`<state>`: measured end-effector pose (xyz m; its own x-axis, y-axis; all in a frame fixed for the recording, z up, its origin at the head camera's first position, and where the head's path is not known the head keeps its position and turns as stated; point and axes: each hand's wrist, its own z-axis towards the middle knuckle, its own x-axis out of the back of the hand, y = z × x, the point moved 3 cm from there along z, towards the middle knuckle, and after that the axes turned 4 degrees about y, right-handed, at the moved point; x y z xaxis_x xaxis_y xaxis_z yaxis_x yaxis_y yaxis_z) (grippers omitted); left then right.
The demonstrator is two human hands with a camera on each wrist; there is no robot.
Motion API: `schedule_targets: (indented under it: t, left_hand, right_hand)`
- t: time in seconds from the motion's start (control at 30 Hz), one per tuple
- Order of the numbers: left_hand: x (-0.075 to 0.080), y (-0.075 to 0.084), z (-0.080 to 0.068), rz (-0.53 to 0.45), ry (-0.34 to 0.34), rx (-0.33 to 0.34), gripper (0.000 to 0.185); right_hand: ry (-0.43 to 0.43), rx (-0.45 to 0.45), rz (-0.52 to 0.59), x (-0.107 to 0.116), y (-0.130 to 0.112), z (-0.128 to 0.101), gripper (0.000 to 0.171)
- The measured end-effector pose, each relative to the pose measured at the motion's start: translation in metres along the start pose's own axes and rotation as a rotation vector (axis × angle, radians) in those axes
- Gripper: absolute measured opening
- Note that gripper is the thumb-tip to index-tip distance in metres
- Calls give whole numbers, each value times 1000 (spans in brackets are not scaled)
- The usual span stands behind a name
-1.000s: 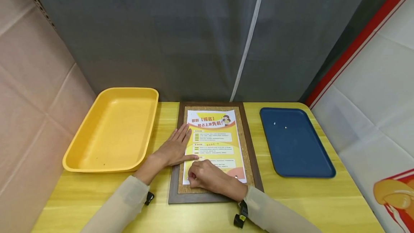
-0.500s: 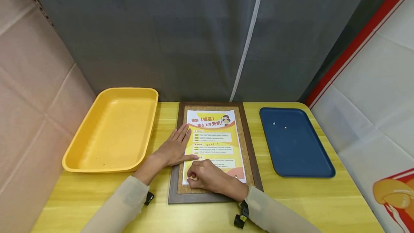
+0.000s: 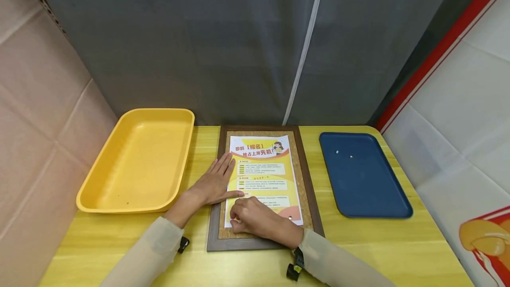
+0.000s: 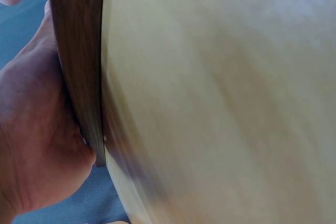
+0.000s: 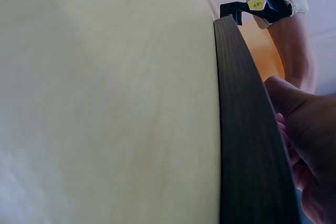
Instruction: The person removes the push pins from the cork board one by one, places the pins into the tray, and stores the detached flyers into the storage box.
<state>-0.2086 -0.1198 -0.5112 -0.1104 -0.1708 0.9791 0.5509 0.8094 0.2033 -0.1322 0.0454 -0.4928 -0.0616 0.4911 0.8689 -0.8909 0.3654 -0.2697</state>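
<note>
Pin work at flyer's near-left corner, cork board mid-desk.
Right hand (image 3: 255,219) curled, pinching at the flyer (image 3: 263,176) corner, pin itself hidden; left hand (image 3: 213,183) flat, fingers straight, pressing flyer's left edge. Risk: paper tears or shifts if left lifts.

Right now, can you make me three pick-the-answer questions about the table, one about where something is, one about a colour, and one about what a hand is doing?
1. Where is the yellow tray?
A. left of the cork board
B. on top of the cork board
C. inside the blue tray

2. What colour is the flat tray to the right of the board?
A. red
B. blue
C. green

3. How does the left hand lie?
A. flat, with straight fingers, on the flyer
B. curled in a fist in the air
C. gripping the yellow tray

Answers: 1 A, it lies beside the board's left frame. 2 B, the tray is dark blue. 3 A, its straight fingers rest on the flyer's left edge, while the right hand curls at the lower left corner.
</note>
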Motion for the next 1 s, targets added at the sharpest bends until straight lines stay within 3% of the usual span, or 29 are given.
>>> schedule_targets:
  t: [1.0]
  left_hand:
    - [-1, -1, 0, -17, -21, 18, 113]
  right_hand:
    - [60, 47, -3, -2, 2, -3, 9]
